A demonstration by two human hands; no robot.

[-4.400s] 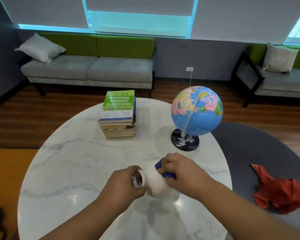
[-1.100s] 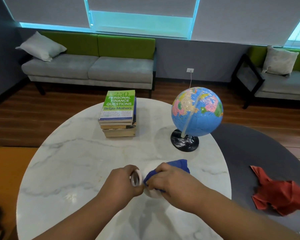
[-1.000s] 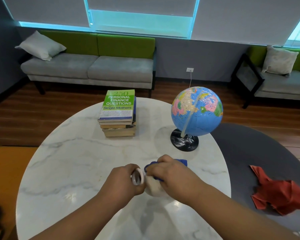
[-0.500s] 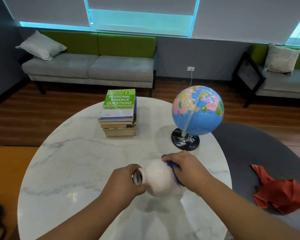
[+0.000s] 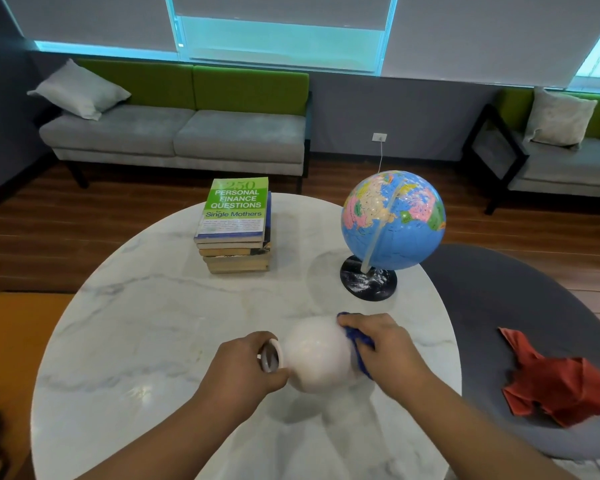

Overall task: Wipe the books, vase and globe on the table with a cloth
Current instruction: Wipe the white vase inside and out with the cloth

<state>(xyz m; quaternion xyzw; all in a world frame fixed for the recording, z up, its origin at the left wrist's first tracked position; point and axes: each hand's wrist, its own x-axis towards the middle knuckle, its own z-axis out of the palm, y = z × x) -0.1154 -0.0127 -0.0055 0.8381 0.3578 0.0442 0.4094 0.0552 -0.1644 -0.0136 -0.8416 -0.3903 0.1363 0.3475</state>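
Near the blue plastic globe (image 5: 394, 220), the left hand (image 5: 243, 367) grips the neck of the round white ceramic vase (image 5: 317, 355), held tipped sideways above the white marble tabletop (image 5: 153, 323); the right hand (image 5: 387, 348) presses a blue cloth (image 5: 359, 341) against its base.

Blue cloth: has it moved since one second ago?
Yes: the blue cloth slid right, off the vase's top toward its bottom end, closer to the globe.
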